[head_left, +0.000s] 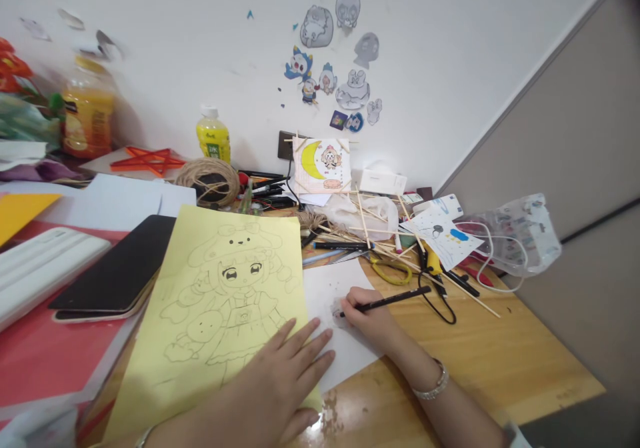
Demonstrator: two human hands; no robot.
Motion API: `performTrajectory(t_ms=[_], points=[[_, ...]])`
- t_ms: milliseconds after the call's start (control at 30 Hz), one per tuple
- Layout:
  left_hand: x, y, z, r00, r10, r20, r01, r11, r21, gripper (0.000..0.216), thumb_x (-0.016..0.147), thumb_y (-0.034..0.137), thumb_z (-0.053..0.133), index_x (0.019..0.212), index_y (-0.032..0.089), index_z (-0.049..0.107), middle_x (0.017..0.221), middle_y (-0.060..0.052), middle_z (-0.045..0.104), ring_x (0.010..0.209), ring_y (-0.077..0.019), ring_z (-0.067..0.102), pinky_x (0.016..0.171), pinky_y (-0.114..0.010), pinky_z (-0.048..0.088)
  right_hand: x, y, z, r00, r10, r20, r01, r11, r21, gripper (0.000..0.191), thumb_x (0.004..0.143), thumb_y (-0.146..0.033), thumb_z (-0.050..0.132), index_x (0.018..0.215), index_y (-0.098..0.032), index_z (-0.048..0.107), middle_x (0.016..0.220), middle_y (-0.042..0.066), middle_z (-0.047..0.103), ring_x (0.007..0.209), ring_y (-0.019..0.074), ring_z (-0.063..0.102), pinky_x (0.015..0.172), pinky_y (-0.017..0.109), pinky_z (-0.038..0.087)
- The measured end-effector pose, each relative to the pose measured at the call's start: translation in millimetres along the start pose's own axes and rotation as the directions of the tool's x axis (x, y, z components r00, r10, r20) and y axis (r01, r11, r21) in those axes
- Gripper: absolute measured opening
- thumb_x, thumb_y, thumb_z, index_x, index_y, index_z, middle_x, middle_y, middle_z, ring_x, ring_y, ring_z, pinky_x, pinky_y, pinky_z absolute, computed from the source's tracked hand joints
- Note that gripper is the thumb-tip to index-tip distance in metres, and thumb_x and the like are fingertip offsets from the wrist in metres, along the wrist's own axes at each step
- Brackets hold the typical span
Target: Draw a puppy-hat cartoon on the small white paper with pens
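yellow paper [150, 381] with a line-drawn figure [243, 288] lies just beside white paper [350, 356]. across both sheets the left hand [285, 371] lies flat, fingers loosely spread, gripping nothing. the right hand [369, 318] is curled round a black pen [400, 297], its tip at a small drawing [337, 312] on the white paper. string [229, 176] is coiled near a bottle [213, 140].

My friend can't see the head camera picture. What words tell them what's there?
A right hand holds a black pen or pencil to white paper on a cluttered wooden table. The left hand lies across that paper and a yellow sheet with a cartoon drawing.
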State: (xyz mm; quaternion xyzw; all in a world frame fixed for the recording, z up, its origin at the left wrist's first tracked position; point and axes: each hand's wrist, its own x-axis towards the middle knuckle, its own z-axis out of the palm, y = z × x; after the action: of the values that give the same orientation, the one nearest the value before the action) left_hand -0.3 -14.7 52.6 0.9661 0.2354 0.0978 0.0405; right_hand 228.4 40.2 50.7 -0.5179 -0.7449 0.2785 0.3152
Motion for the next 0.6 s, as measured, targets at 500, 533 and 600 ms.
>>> performTrajectory(t_ms=[500, 533, 600], points=[[-1.8, -0.3, 6.4, 1.000, -0.008, 0.016, 0.008, 1.000, 0.013, 0.061, 0.088, 0.033, 0.063, 0.143, 0.018, 0.042, 0.153, -0.012, 0.031, 0.139, -0.0340, 0.030, 0.111, -0.054, 0.027, -0.5, -3.5, -1.2, 1.000, 0.001, 0.010, -0.001, 1.000, -0.010, 0.034, 0.082, -0.030, 0.048, 0.050, -0.022, 0.038, 0.050, -0.004, 0.042, 0.050, 0.0123, 0.041, 0.051, 0.026, 0.031], [-1.4, -0.3, 5.5, 1.000, -0.008, 0.020, 0.008, 1.000, 0.016, 0.061, 0.088, 0.033, 0.063, 0.143, 0.018, 0.042, 0.152, -0.012, 0.031, 0.139, -0.0343, 0.030, 0.111, -0.054, 0.028, -0.6, -3.6, -1.3, 1.000, 0.004, 0.012, -0.004, 1.000, -0.007, 0.034, 0.082, -0.030, 0.048, 0.050, -0.022, 0.038, 0.050, -0.004, 0.042, 0.050, 0.0122, 0.041, 0.051, 0.026, 0.030], [-0.1, -0.3, 2.4, 0.999, -0.006, 0.037, 0.005, 1.000, 0.023, 0.061, 0.088, 0.033, 0.063, 0.143, 0.017, 0.042, 0.152, -0.013, 0.031, 0.138, -0.0353, 0.032, 0.109, -0.055, 0.030, -1.0, -3.3, -1.5, 1.000, 0.003, 0.012, -0.003, 1.000, 0.002, 0.034, 0.082, -0.030, 0.048, 0.050, -0.022, 0.038, 0.049, -0.004, 0.042, 0.050, 0.0122, 0.041, 0.051, 0.026, 0.030]])
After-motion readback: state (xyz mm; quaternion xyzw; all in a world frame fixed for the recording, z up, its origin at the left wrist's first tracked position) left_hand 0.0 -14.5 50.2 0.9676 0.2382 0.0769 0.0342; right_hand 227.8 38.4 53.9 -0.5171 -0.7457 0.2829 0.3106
